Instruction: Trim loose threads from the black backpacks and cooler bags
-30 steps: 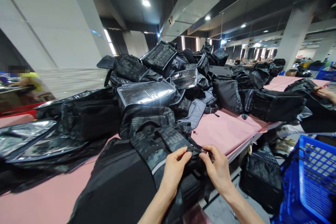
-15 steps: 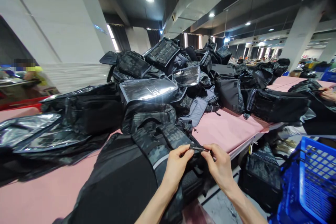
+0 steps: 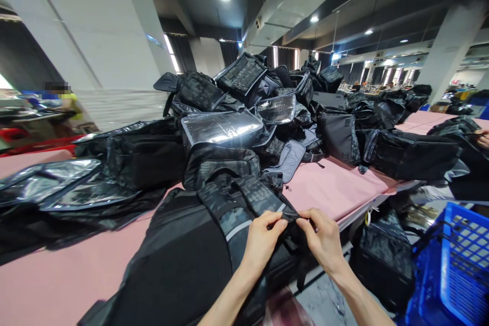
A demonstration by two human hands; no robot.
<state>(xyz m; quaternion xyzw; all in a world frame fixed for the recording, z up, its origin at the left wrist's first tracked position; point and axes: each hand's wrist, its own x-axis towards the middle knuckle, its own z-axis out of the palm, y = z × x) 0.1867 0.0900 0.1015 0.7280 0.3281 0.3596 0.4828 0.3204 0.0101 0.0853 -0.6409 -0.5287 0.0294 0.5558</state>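
Observation:
A black camouflage backpack [image 3: 183,260] lies on the pink table [image 3: 328,188] right in front of me. Its shoulder strap [image 3: 252,196] runs toward me and ends between my hands. My left hand [image 3: 263,239] pinches the strap end from the left. My right hand [image 3: 323,239] pinches the same strap end from the right, fingertips nearly touching the left ones. What sits on the strap end is too small to make out.
A big heap of black backpacks [image 3: 244,112], some in shiny plastic wrap, covers the table behind. A blue plastic crate [image 3: 454,265] stands low at the right, with another bag [image 3: 382,260] on the floor beside it. Another person's hand [image 3: 482,137] shows at the far right.
My hands have stayed pinched on the strap end and shifted slightly right in the picture as my head turned left. The bags have not moved.

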